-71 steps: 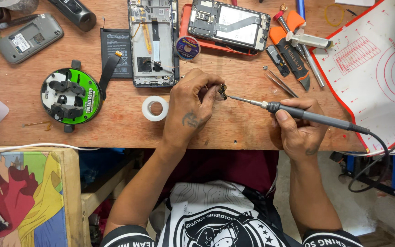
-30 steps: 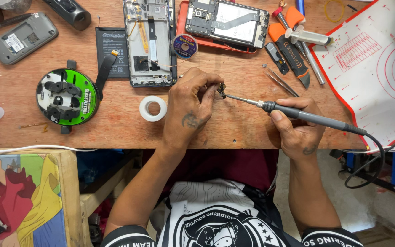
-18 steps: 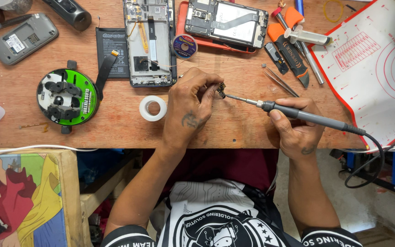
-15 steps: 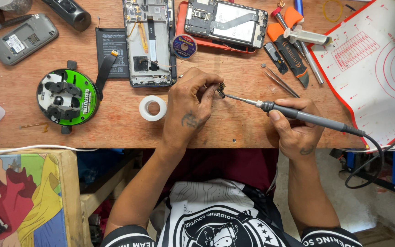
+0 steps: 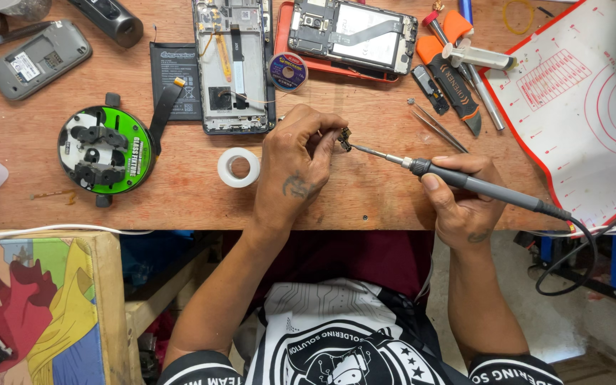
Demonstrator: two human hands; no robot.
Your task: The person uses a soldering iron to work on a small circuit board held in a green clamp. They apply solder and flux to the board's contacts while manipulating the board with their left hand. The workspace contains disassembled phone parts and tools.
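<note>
My left hand (image 5: 297, 167) pinches a tiny dark electronic part (image 5: 344, 137) between its fingertips, just above the wooden workbench (image 5: 180, 203). My right hand (image 5: 461, 199) grips a grey soldering iron (image 5: 479, 185) like a pen. The iron's metal tip touches the small part. The iron's black cable (image 5: 572, 257) runs off the bench edge to the right. An opened phone frame (image 5: 233, 64) lies just beyond my left hand.
A white tape roll (image 5: 239, 167) sits left of my left hand. A green round holder (image 5: 105, 148), a battery (image 5: 174, 78), a second opened phone on a red case (image 5: 354, 32), tweezers (image 5: 436, 125), orange-handled tools (image 5: 450, 71) and a white mat with red lines (image 5: 579, 107) surround the work spot.
Both hands stay in nearly the same place; the iron tip remains at the part held by my left fingers. The view has shifted only slightly.
</note>
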